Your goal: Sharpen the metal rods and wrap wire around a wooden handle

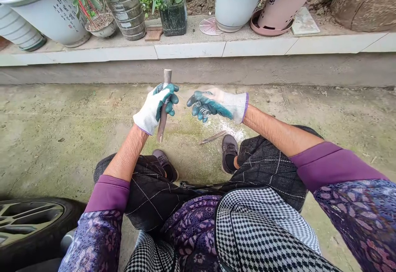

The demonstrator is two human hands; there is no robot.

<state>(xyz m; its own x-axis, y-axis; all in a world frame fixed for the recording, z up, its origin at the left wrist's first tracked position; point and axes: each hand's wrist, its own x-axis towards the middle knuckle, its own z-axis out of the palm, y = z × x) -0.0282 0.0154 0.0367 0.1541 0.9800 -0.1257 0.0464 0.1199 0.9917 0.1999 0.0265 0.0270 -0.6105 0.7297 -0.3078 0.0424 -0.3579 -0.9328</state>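
Note:
My left hand (156, 109), in a white knit glove with green-coated palm and fingers, grips a dull metal pipe (161, 125) upright, with both ends showing. My right hand (215, 106), in a matching glove, is held in the air just to the right of the pipe, its fingers loosely apart and touching nothing. Below that hand, a thin metal rod (213, 137) lies on the concrete beside a patch of white powder (228, 130).
My dark shoes (229, 152) rest on mossy concrete under my knees. A car tyre (34, 226) sits at lower left. Ahead, a low tiled ledge (188, 50) carries flowerpots (49, 14) and a plastic bottle planter (126, 10).

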